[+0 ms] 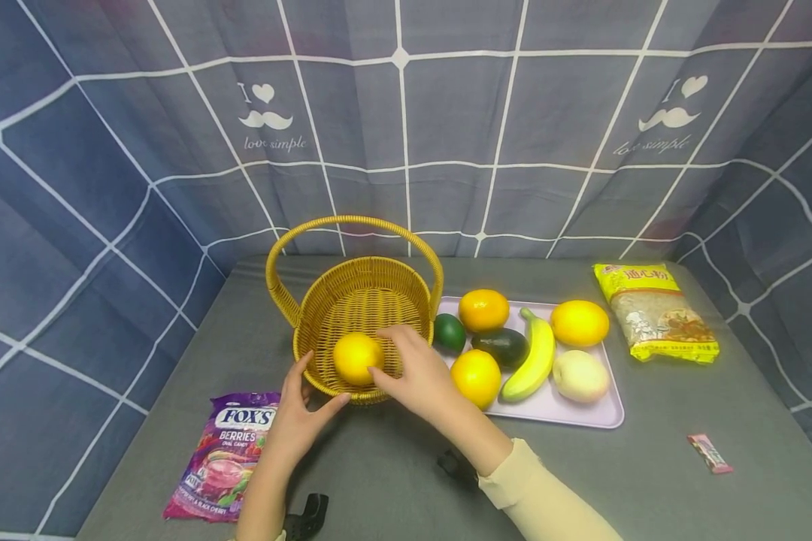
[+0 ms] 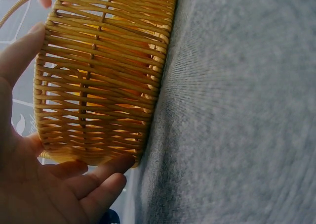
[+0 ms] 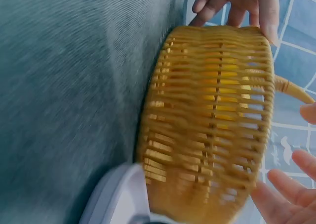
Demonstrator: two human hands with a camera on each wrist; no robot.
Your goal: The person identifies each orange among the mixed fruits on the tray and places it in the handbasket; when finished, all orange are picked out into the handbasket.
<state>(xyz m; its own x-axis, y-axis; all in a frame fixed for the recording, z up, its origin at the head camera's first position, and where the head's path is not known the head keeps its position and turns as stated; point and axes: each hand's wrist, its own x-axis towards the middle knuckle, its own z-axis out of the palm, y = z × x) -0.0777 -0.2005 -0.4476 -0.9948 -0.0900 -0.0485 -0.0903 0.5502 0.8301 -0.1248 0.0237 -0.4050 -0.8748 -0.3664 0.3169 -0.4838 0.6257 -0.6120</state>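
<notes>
A wicker basket (image 1: 365,282) with a tall arched handle stands on the table, and an orange (image 1: 357,358) lies inside it near the front. My left hand (image 1: 296,421) holds the basket's front left side, thumb at the rim; the left wrist view shows fingers against the woven wall (image 2: 98,75). Over the right rim reaches my right hand (image 1: 416,372), fingers spread and thumb beside the orange. Whether the thumb touches the fruit I cannot tell. In the right wrist view the orange shows only through the weave.
Right of the basket, a pale tray (image 1: 609,421) carries a banana (image 1: 534,357), a peach (image 1: 580,376), an avocado (image 1: 501,347) and other round fruit. A berry candy bag (image 1: 223,458) lies left, a yellow food packet (image 1: 656,312) far right, a small wrapped sweet (image 1: 710,454) before it.
</notes>
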